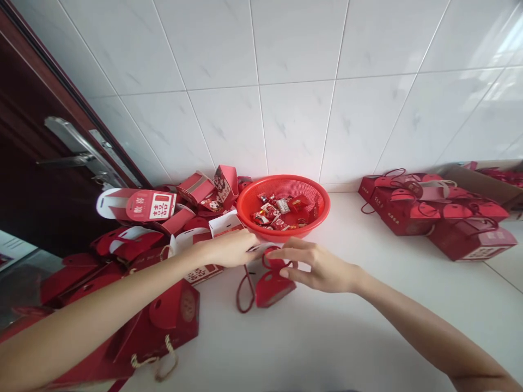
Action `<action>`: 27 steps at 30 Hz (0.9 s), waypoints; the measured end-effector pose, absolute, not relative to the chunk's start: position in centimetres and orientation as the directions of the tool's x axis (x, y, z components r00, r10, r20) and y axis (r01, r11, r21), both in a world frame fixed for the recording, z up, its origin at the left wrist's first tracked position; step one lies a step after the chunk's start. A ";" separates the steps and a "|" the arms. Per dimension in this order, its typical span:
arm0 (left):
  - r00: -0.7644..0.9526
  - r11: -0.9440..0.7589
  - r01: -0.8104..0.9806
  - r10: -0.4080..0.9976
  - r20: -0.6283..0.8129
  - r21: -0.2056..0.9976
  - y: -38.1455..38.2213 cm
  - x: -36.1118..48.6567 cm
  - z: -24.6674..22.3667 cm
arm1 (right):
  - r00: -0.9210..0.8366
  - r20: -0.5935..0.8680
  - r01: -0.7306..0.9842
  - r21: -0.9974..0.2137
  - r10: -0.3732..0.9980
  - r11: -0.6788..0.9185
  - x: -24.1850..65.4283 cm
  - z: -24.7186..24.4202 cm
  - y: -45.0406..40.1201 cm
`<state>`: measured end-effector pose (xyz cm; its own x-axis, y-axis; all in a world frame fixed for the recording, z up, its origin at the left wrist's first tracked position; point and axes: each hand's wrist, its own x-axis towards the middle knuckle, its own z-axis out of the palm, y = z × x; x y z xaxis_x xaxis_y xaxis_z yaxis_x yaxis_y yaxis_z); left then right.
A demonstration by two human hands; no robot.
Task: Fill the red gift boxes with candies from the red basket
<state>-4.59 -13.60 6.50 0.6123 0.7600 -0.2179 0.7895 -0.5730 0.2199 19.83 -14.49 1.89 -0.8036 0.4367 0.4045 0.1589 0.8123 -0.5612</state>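
Observation:
A small red gift box with rounded flaps sits on the white surface between my hands. Its dark red cord loops out to the left and runs up towards my left hand. My left hand is closed beside the box, with its fingers bunched; whatever they hold is hidden. Over the box's flaps, my right hand has its fingers bent and apart, with the fingertips at the upper flap. Just behind both hands stands a red plastic basket with wrapped sweets inside.
Red gift boxes, some with flaps open, are heaped on the left. More boxes with cord handles stand on the right, near a brown carton. A tiled wall rises behind, and a dark door is at the left.

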 end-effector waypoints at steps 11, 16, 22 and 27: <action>0.598 -0.523 0.797 0.756 -0.266 0.303 -12.3 -1.5 6.1 | -0.621 0.306 0.507 -0.545 0.721 0.668 21.3 0.8 -15.0; 0.609 -0.491 0.734 0.782 -0.135 0.470 -12.4 -2.3 5.7 | -0.465 0.026 0.353 -0.911 0.885 0.213 22.7 -0.4 -14.2; 0.577 -0.445 0.756 0.800 -0.165 0.480 -12.5 -2.7 5.5 | -0.503 -0.203 0.196 -0.974 0.840 -0.118 23.0 -2.5 -14.1; 0.526 -0.336 0.824 0.753 -0.397 0.456 -11.9 -3.8 6.3 | -0.381 0.044 0.440 -0.870 0.923 0.223 23.0 -3.4 -14.4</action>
